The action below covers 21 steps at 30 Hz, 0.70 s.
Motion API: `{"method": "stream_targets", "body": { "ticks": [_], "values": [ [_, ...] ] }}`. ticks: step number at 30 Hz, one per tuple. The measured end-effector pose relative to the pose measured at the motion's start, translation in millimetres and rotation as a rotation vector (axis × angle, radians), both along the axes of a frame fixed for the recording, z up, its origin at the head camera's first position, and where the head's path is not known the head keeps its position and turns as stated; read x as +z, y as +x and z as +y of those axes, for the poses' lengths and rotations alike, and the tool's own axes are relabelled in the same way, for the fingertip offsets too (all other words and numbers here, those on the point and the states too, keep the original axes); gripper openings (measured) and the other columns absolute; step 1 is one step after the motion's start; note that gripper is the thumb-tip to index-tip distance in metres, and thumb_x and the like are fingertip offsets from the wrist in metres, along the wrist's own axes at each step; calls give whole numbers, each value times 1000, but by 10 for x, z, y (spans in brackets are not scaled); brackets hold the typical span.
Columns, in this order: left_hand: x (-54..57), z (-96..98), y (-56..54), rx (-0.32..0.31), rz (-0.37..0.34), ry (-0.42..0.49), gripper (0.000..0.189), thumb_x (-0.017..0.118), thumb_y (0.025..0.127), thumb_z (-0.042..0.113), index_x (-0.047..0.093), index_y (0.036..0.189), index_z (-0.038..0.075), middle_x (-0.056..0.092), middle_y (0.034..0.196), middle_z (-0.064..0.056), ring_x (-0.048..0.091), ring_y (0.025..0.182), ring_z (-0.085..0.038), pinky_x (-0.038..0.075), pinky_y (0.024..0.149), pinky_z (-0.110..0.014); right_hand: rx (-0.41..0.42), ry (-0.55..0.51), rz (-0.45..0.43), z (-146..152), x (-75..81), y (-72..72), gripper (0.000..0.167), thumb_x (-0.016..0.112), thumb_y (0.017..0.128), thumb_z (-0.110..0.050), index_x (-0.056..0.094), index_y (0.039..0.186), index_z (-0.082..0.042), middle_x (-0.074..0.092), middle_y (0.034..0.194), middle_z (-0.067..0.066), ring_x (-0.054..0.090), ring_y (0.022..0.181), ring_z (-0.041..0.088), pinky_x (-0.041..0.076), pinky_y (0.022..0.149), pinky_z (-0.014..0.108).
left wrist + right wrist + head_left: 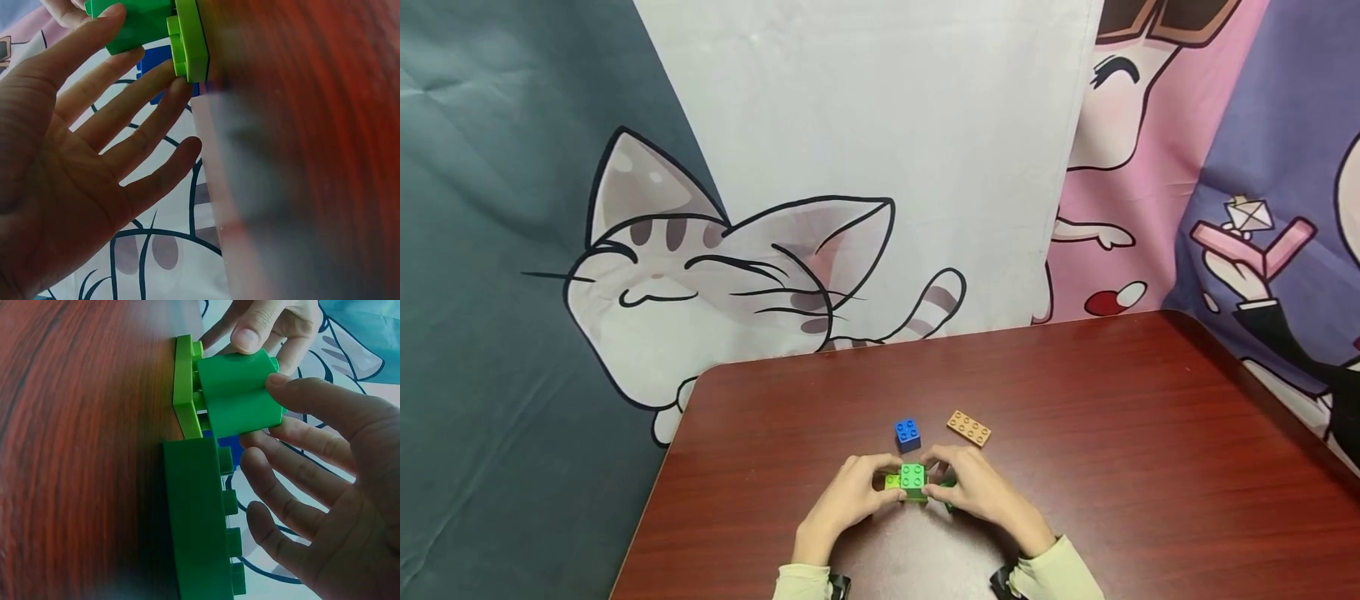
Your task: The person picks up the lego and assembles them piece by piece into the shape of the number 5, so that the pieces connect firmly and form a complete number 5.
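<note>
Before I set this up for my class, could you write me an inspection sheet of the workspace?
Surface: reddish-brown tabletop, wood-grained.
Job's things: small green block over a lime block, studs showing between them; long green block beside; blue block and tan block farther out.
Clutter: nothing seen besides the blocks.
Hands: left hand and right hand both pinch the small green block.
Cables: nothing seen.
Surroundings: cartoon-printed backdrop behind the tabletop.
</note>
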<state>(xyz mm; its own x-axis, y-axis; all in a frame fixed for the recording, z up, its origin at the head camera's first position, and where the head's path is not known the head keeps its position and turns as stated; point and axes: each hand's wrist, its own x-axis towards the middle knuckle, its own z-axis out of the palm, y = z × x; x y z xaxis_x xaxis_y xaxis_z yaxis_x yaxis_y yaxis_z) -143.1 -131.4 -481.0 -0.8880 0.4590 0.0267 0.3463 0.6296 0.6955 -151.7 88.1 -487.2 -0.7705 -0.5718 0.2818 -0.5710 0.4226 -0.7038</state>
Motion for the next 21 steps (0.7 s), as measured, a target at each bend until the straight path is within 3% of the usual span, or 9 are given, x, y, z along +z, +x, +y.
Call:
{"method": "stream_targets", "body": {
  "ticks": [7,13,17,21],
  "values": [
    [-19,29,-8,-8,-7,6,32,74,80,23,65,108,12,67,96,2,63,85,-10,50,72,-28,-1,-6,-18,21,-6,-13,24,74,76,-6,63,98,-4,66,83,8,63,69,16,51,61,25],
    [7,80,-18,-6,38,-21,32,74,80,21,66,109,9,66,91,2,56,70,-5,46,63,-22,-10,-11,-76,21,16,-41,23,75,74,-3,63,92,-8,67,83,6,64,71,16,52,64,26],
    [-15,117,-15,13,56,-20,32,74,80,20,66,109,10,66,91,3,55,68,-5,45,62,-20,-36,15,-69,34,27,-48,22,76,73,-5,63,90,-12,66,84,2,62,77,18,51,70,30],
    [-47,142,20,30,44,-17,32,75,79,18,66,109,10,66,91,3,55,67,-5,44,59,-20,-40,32,-48,40,12,-30,23,76,71,-7,62,88,-14,66,83,-1,61,75,16,49,68,28]
  ]
}}
